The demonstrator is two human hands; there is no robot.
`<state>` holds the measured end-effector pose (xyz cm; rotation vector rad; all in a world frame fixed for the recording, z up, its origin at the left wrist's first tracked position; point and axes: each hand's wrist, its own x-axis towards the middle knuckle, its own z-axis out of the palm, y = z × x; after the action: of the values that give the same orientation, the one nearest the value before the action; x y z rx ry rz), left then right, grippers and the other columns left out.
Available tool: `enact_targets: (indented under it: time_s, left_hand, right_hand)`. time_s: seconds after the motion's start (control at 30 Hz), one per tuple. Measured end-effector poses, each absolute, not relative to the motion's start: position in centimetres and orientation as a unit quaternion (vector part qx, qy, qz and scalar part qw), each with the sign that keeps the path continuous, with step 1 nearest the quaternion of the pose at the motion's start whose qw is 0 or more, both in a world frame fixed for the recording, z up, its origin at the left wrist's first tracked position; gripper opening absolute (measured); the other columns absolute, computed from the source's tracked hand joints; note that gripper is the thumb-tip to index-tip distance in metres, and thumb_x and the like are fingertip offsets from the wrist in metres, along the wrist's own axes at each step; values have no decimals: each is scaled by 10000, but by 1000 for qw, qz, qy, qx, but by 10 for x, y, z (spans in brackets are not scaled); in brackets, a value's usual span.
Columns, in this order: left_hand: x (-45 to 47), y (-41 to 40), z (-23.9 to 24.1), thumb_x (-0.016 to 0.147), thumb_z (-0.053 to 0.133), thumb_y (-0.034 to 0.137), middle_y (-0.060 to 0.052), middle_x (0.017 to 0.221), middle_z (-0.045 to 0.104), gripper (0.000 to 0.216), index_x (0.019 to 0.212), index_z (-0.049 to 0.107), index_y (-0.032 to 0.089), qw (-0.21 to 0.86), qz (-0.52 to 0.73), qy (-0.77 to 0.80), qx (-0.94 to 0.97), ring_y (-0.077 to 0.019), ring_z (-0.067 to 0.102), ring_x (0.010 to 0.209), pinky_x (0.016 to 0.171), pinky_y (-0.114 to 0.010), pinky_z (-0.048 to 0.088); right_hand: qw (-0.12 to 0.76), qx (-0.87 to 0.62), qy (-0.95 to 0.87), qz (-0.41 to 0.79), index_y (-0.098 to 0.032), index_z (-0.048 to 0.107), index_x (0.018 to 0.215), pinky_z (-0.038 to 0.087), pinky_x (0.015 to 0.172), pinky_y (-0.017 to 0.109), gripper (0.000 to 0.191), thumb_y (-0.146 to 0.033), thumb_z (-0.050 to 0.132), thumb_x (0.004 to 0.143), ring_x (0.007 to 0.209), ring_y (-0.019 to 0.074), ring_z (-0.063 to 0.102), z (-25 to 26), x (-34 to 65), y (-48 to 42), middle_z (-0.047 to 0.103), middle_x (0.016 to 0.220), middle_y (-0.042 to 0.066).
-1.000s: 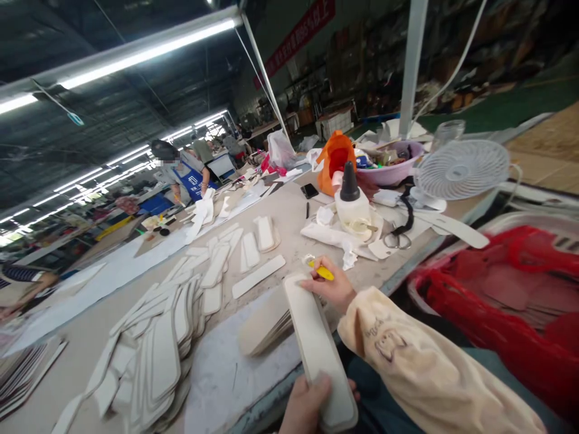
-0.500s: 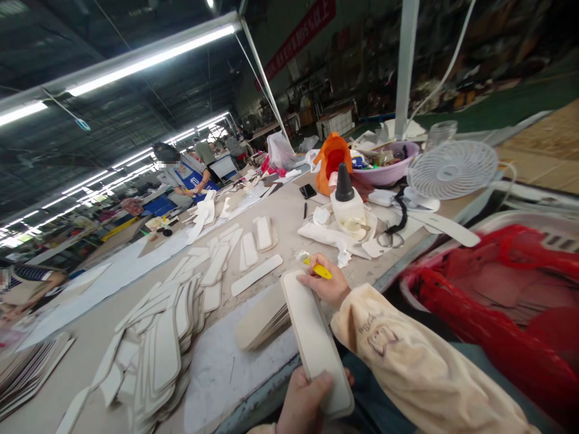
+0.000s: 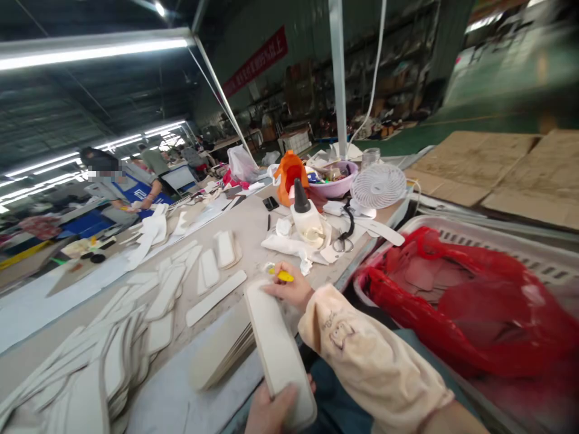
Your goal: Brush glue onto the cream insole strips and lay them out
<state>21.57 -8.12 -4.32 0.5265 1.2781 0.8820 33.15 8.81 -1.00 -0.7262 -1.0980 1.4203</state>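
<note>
The left hand (image 3: 274, 407) clamps the near end of a long panel (image 3: 275, 337), thumb flat on the top face, fingertips wrapped under the right-hand side. The panel crosses the near edge of the table (image 3: 246, 229), its near end overhanging the person's lap; this overhang presumably gives the fingers access from below. Whether the underside bears on the table cannot be told.

The right hand (image 3: 289, 286) is closed in a pinch around a yellow tool (image 3: 284, 275) at the panel's far end. The fingers also meet the panel there, which probably steadies that end. The type of tip on the tool is too small to tell.

A stack of pieces (image 3: 221, 352) sits immediately left of the panel at the table's near edge, on a white sheet (image 3: 167, 380), likely for short reach and a clean surface. A larger pile of strips (image 3: 113, 355) fans out toward the table's left side, overlapped so that single edges are exposed.

Materials: the panel is smooth, cream-coloured and flat, with rounded corners and a narrow rim along its side. The strips share this outline. The bottle (image 3: 307, 220) near the table's right edge is translucent, with a black conical cap. The red bag (image 3: 452, 301) beyond that edge is glossy, wrinkled film.
</note>
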Motion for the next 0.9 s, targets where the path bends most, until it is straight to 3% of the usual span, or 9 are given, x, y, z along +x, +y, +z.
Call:
enact_targets:
  time_s: [0.27,0.43,0.9]
  left_hand:
    - [217,-69,-18,677,767,312,-163,872,740,354,926,700,69,679,461,516,245,-300,697,833,697,-362,555]
    - [221,-68,-15,745,701,337,-211,1020,709,392,1010,661,52,711,474,491,169,-341,680,927,723,-392,561]
    - [217,-70,-27,771,681,394,-234,999,706,437,1025,638,41,725,466,481,158,-335,695,859,660,-373,554]
  right_hand:
    - [503,-281,-471,668,-235,377,776,296,467,204,525,-319,827,519,489,72,396,-16,333,89,445,562,-125]
    - [518,-293,-477,646,-231,386,765,271,456,203,488,-303,819,553,469,68,363,-20,334,91,432,533,-125]
    - [534,-285,-468,644,-236,387,767,270,470,210,475,-339,809,576,477,70,354,-15,333,88,412,558,-114]
